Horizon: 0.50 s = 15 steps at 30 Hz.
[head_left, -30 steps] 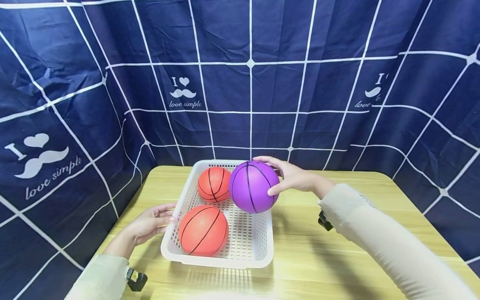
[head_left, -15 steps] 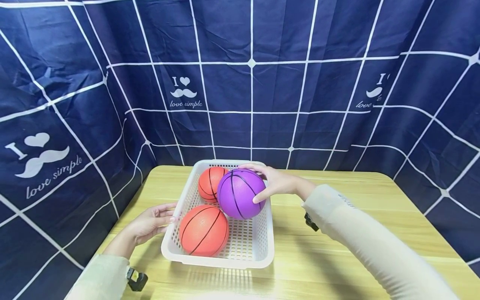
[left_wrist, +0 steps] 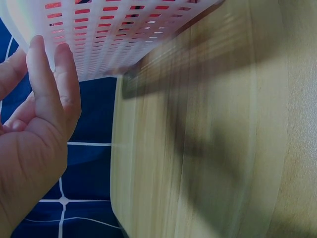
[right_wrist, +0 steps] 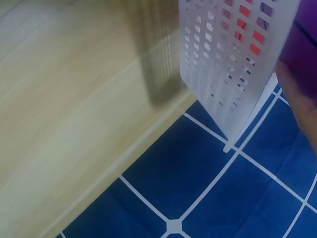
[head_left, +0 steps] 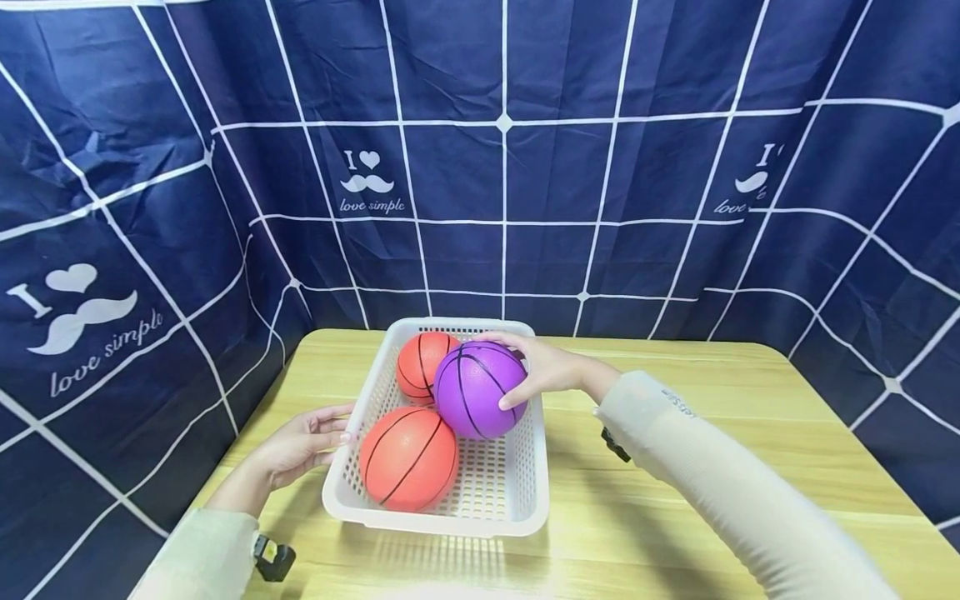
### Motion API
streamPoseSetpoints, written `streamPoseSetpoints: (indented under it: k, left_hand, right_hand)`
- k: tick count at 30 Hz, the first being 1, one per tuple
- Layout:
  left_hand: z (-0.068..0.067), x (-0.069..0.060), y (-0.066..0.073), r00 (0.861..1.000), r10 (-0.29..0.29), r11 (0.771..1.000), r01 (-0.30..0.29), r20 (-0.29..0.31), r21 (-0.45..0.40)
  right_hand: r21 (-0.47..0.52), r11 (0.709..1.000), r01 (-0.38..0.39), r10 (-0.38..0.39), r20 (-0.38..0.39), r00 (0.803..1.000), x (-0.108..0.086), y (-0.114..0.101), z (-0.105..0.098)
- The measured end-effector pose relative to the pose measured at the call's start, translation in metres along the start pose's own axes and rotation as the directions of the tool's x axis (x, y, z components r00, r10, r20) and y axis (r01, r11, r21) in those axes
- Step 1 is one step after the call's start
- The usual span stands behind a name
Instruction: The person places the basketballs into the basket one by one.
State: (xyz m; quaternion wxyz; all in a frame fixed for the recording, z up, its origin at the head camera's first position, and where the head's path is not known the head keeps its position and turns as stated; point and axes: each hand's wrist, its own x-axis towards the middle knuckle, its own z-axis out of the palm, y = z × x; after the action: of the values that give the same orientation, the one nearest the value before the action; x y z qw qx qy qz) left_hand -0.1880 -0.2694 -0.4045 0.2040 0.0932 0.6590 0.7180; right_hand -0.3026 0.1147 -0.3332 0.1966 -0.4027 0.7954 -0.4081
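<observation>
A purple mini basketball (head_left: pixel 474 396) is in my right hand (head_left: pixel 551 368), thumb on its near side and fingers over the far side. It sits inside the back right part of a white plastic basket (head_left: pixel 450 523), close against two orange-red basketballs. The larger orange ball (head_left: pixel 408 462) lies at the basket's front left, the smaller orange ball (head_left: pixel 422 362) at its back left. My left hand (head_left: pixel 303 446) touches the basket's left side with extended fingers; the left wrist view shows the fingertips on the perforated wall (left_wrist: pixel 99 29). In the right wrist view only a sliver of purple ball (right_wrist: pixel 302 54) shows.
The basket stands on a light wooden table (head_left: pixel 675 433) with rounded back corners. Navy curtains (head_left: pixel 555 183) with white grid lines hang behind it and at both sides. Table surface extends right of the basket, under my right forearm.
My right hand has carried the purple basketball left and slightly down into the basket, beside the orange balls; in the last half second it barely moved. My left hand stays put.
</observation>
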Motion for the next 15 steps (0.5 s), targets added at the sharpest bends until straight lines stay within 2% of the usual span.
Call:
streamPoseSetpoints:
  k: [15]
  left_hand:
    - [-0.001,0.002,0.000,1.000,0.006,1.000,-0.006,0.016,-0.025]
  right_hand:
    - [-0.026,0.999,-0.020,0.018,-0.071,0.997,-0.003,0.018,0.005]
